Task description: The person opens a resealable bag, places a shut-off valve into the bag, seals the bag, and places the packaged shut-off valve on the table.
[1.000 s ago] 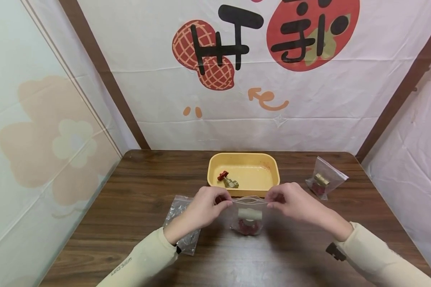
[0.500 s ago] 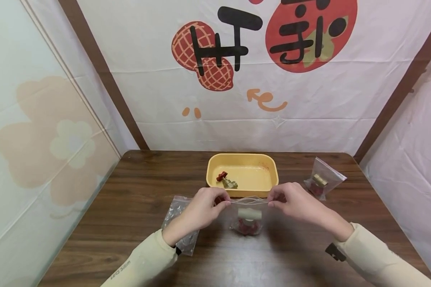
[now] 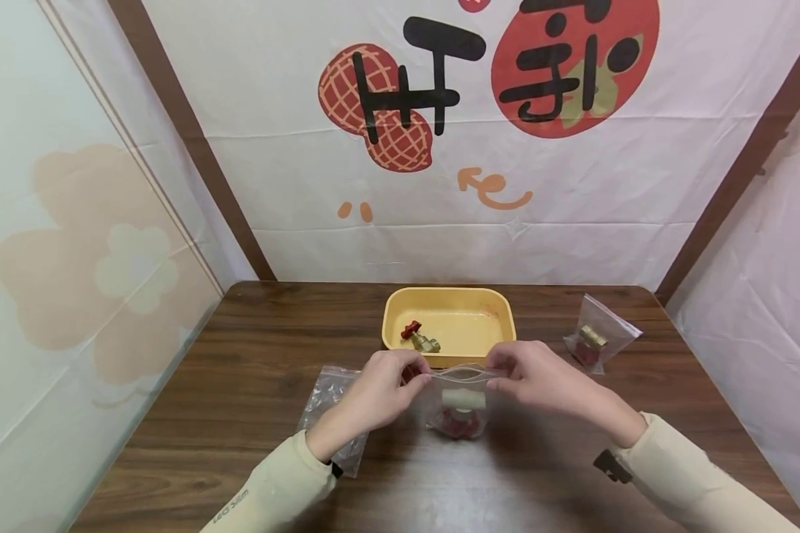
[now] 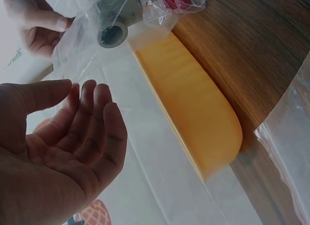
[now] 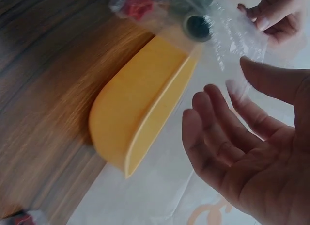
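A clear zip bag hangs between my two hands, its mouth slightly parted at the top. Inside it lies a valve with a brass-like body and a red handle. My left hand pinches the left end of the bag's mouth between thumb and forefinger. At the right end, my right hand pinches the same edge. The wrist views show the valve's round opening through the plastic, and the other fingers of each hand loosely bent below the pinch.
Just behind the hands stands a yellow tray holding another red-handled brass valve. On the right of the table a zip bag contains a brass and red valve. Flat clear bags lie under the left forearm.
My right hand has moved slightly left, and the bag's mouth now bows apart a little more. Both hands keep their pinch on it.
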`<state>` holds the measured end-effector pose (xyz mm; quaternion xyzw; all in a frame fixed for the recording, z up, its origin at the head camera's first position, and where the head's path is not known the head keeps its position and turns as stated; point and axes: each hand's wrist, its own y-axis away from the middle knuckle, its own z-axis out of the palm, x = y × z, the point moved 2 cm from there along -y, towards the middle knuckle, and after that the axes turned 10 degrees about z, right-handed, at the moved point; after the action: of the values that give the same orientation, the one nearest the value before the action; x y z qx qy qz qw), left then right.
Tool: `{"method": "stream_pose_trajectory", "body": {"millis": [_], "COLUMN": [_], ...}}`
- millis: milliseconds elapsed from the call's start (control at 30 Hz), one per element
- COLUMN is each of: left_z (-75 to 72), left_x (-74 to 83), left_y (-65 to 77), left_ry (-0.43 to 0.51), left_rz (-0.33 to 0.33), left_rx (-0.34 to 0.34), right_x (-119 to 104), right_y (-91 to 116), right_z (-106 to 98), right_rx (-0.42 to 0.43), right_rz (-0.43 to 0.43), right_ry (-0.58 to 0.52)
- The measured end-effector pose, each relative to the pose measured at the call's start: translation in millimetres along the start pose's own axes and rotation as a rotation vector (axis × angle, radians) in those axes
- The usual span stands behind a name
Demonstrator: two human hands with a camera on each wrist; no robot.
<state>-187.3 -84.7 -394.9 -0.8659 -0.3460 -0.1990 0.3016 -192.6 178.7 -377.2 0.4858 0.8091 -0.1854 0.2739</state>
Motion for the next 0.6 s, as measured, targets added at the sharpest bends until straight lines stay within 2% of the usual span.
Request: {"method": "stream_pose_trajectory", "body": {"millis": [200,400,600], "left_z": [-1.8,-3.6,-3.3], "left_x": [-1.6,-1.7,-0.5], "left_y": [0.0,-0.7,1.2], "left_ry": [-0.004,-0.020,-0.013], "left_rz": [0.001,0.003,0.002], "left_rx": [0.009,0.010,0.016], "right_x": [-20.3,-35.2,-44.8], "right_y": [-14.0,-26.9,-34.9], "right_z": [13.1,25.3,33.8], "right_rx": [0.031,0.025,0.011], "right_rz": [-0.105,-0.196,-0.245], "right_ry": [0.016,0.059,0.104]}}
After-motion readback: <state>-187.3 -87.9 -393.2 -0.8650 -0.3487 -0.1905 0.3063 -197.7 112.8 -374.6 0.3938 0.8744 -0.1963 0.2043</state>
